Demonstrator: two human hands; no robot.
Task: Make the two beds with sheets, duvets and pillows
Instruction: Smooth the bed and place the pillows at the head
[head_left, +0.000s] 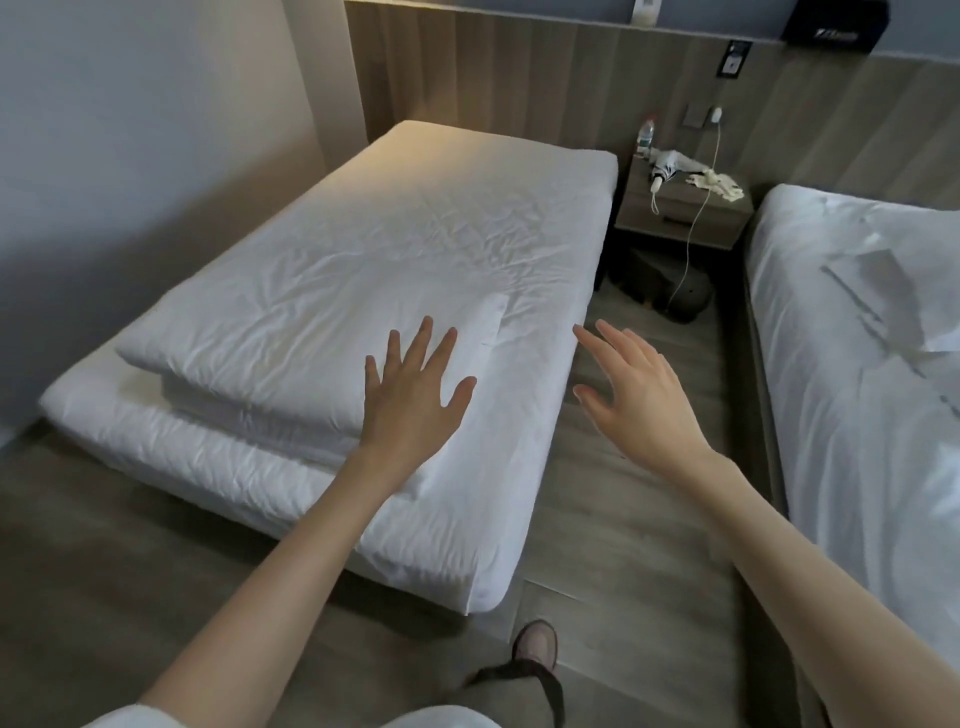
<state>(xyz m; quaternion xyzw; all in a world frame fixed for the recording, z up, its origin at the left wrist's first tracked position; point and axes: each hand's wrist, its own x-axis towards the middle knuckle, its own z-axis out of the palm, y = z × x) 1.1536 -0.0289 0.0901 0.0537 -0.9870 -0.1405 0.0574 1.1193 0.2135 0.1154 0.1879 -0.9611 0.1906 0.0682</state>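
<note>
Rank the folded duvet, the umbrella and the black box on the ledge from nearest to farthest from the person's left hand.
1. Folded duvet: right beneath the left hand, at the near end of the left bed.
2. Umbrella: farther back and to the right, on the nightstand between the beds.
3. Black box: farthest, up on the ledge along the back wall, far right.

**Wood panels, a pale wall, plank floor**

A plain pale wall (130, 104) runs from nine to eleven o'clock. At twelve, wood-grain panelling (519, 78) covers the far wall, with a warm glow (415, 122) pooling low on it. A grey ledge (519, 11) tops the panelling and carries a dark box (831, 23) at one o'clock. Below that stands a wooden nightstand (680, 218) holding a water bottle (645, 136) and a folded umbrella (670, 166). A white cable (696, 228) drops from a wall plug (717, 115) towards the grey-brown plank floor (623, 519).
</note>
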